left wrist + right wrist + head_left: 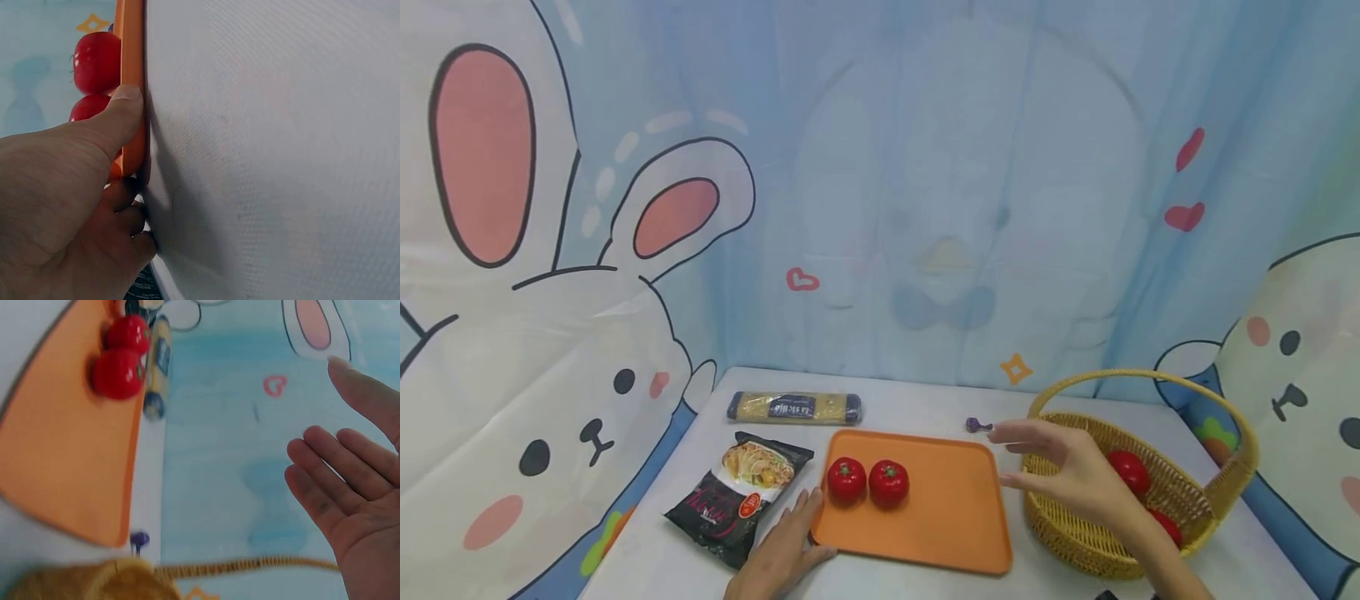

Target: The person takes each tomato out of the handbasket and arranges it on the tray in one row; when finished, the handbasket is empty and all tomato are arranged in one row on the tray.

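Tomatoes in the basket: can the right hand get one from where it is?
Probably yes. The right hand looks empty and close by, and the basket has no lid over the tomatoes. Its handle arches above, but seems to leave room for the fingers.

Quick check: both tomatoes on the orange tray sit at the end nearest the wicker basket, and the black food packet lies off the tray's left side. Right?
Not quite: the two tomatoes sit at the end of the orange tray away from the wicker basket, as the head view shows. The black food packet does lie off the tray's left side.
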Demonstrator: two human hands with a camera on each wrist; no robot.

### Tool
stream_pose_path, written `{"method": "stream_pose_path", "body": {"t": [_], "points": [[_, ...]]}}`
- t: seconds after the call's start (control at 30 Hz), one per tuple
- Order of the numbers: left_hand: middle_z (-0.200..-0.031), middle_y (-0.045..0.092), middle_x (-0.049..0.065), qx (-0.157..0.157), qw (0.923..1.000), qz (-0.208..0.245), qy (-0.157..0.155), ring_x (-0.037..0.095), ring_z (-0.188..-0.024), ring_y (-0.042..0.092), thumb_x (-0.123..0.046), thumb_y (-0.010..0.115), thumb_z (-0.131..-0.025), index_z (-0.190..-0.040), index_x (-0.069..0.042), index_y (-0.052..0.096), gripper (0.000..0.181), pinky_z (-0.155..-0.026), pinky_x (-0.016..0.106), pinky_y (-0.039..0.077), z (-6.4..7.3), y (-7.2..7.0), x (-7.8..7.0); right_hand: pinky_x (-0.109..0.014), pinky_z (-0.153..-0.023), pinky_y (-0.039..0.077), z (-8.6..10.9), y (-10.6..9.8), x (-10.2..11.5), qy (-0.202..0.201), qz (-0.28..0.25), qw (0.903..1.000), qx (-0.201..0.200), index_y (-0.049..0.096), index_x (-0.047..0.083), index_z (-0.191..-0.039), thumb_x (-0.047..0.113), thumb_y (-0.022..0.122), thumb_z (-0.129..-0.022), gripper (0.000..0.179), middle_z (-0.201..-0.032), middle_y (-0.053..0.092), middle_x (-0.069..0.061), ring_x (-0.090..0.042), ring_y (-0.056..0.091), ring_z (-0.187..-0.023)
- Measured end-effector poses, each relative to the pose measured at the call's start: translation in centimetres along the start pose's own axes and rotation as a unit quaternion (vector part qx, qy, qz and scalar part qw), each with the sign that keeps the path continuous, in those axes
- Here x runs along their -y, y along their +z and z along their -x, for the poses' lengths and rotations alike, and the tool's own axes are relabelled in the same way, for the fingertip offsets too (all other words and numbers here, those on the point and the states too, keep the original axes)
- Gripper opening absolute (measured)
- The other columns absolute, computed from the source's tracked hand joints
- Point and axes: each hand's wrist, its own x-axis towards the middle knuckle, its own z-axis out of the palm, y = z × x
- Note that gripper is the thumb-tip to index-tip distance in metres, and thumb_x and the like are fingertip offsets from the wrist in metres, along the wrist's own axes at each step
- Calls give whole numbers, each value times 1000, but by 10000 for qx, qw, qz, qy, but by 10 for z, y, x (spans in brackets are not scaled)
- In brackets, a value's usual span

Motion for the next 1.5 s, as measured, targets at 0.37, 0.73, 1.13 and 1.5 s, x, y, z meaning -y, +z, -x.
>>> {"method": "stream_pose_path", "body": {"t": [0.37,0.73,1.13,1.5], "points": [[-171,33,28,-43,10000,-31,43,62,-152,32,-30,85,-94,-166,-5,40,89,-123,78,28,-1,0,0,-16,-84,62,29,-75,-74,1212,938,9873,-418,69,2,-137,20,85,-95,48,-127,76,-18,5,70,-107],[-171,34,28,-32,10000,-29,21,62,-152,32,-32,86,-93,-165,-4,40,90,-123,78,29,-2,0,4,-66,-89,61,39,-79,-156,2388,2294,9360,-1190,66,-15,-128,40,65,-109,58,-122,70,-37,-55,68,-111],[-172,32,27,52,9999,151,-53,62,-153,29,-32,86,-93,-166,-5,39,91,-123,78,26,-3,3,3,-65,-94,61,14,-58,-141,1965,1992,9537,-1107,66,-9,-134,34,72,-106,52,-129,70,-33,-52,68,-116],[-172,31,27,68,9996,209,-151,63,-153,28,-31,86,-93,-166,-5,39,91,-124,77,25,-5,2,2,-61,-90,64,8,-42,-147,1536,1760,9723,90,75,1,-127,25,94,-86,51,-126,74,-22,-46,71,-115]]}}
